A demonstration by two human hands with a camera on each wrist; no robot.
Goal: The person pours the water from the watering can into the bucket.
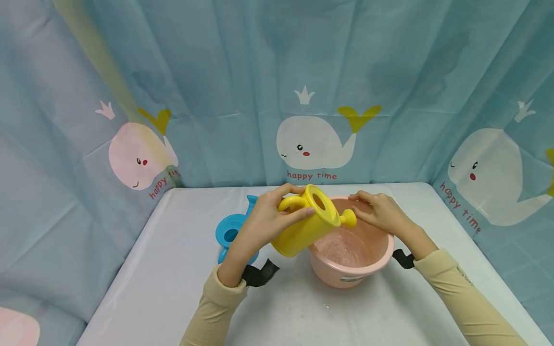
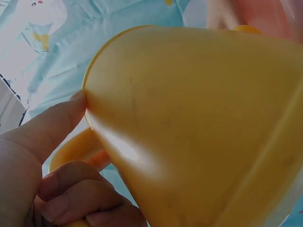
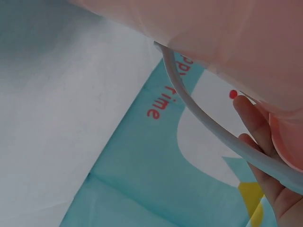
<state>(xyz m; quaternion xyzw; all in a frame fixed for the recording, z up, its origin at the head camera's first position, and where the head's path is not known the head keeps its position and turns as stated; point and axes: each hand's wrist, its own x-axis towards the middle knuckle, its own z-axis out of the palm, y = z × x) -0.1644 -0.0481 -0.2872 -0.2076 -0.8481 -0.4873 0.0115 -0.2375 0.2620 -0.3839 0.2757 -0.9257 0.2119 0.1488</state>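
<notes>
My left hand (image 1: 270, 216) grips the handle of a yellow watering can (image 1: 298, 235), with the thumb against its top edge. The can is tilted to the right, its short spout over a pink bucket (image 1: 342, 278). Clear, rippled water (image 1: 344, 247) lies in the bucket. With my right hand (image 1: 381, 211) I hold the bucket's far right rim. In the right wrist view, its fingers (image 3: 258, 123) lie along the outside of the bucket, near the pale curved bail handle (image 3: 213, 125). The can's yellow body (image 2: 189, 118) fills most of the left wrist view.
A blue plastic vessel (image 1: 229, 228) with a round opening stands left of the can, partly hidden by my left forearm. Small water drops spot the white table (image 1: 173, 288) in front of the bucket. A blue curtain (image 1: 242, 144) printed with whales encloses the table's back and sides.
</notes>
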